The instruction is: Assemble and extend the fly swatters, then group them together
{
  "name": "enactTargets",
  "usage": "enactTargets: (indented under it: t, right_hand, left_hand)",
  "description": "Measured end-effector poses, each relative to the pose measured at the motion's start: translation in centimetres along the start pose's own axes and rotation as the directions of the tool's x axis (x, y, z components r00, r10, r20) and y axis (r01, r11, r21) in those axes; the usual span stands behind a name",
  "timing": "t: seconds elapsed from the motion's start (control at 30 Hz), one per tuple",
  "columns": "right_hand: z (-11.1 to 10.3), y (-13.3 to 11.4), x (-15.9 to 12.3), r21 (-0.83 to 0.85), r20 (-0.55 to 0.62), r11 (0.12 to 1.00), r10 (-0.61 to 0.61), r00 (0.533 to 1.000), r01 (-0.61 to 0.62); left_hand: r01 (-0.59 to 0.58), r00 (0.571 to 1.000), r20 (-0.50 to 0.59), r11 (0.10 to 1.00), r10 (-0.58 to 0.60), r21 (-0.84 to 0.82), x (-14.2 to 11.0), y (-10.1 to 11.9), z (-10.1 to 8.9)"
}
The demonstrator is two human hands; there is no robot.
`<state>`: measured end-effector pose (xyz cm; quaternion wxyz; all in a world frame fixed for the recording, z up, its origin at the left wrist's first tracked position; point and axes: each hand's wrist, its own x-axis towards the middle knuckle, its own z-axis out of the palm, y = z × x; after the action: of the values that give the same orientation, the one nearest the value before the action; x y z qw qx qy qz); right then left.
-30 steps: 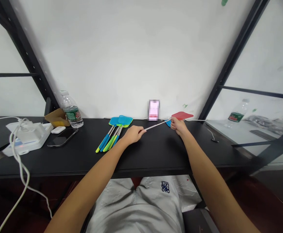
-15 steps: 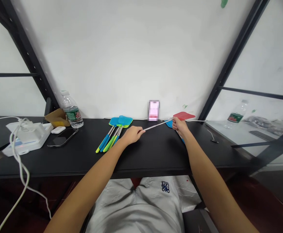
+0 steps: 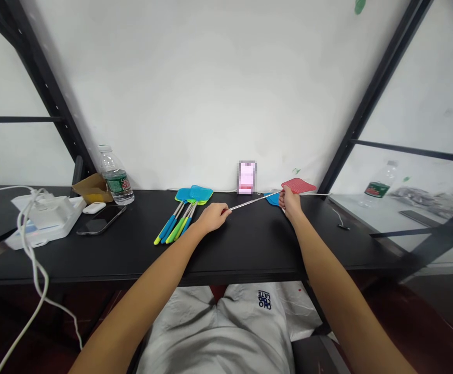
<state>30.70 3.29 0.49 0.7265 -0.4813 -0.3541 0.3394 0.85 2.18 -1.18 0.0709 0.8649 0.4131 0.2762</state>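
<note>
A fly swatter (image 3: 299, 185) with a red head and a thin metal shaft is stretched between my two hands above the black table. My left hand (image 3: 213, 217) is closed around its handle end, which the fingers hide. Close to the red head, my right hand (image 3: 289, 201) grips the shaft. Behind and below the right hand lies a blue swatter (image 3: 272, 198), partly covered by that hand. To the left of my left hand, several blue and green swatters (image 3: 182, 213) lie together, handles toward me.
A phone with a blurred screen (image 3: 247, 177) leans on the wall. At left are a water bottle (image 3: 118, 179), a cardboard box (image 3: 93, 188), a dark phone (image 3: 101, 220), a white case (image 3: 94, 208) and a power strip (image 3: 45, 221) with cables. A short cable (image 3: 343, 226) lies at right.
My right hand and the red swatter head have shifted slightly to the right, with more of the metal shaft showing between the hands. My left hand stays nearly in place.
</note>
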Motion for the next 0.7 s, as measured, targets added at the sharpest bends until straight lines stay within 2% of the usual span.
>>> enactTargets:
  t: [0.17,0.33,0.5,0.7]
  right_hand:
    - [0.2,-0.1,-0.3,-0.030,-0.082,0.999,-0.039,0.996,0.036]
    - [0.4,0.2,-0.5,-0.013,-0.092,1.000,-0.023,0.995,0.022]
    - [0.9,0.2,-1.0,0.032,-0.154,0.999,0.017,0.988,-0.012]
    - [1.6,0.4,-1.5,0.069,-0.159,0.998,0.008,0.987,0.003]
  left_hand:
    - [-0.021,1.000,-0.013,0.999,0.021,0.028,0.1,0.1,0.2]
    - [-0.019,0.999,-0.035,0.995,0.023,0.101,-0.1,0.5,0.0]
    - [0.004,0.999,-0.046,0.991,0.002,0.132,-0.3,1.0,-0.1]
    - [0.024,0.998,-0.054,0.987,-0.015,0.162,-0.3,1.2,-0.1]
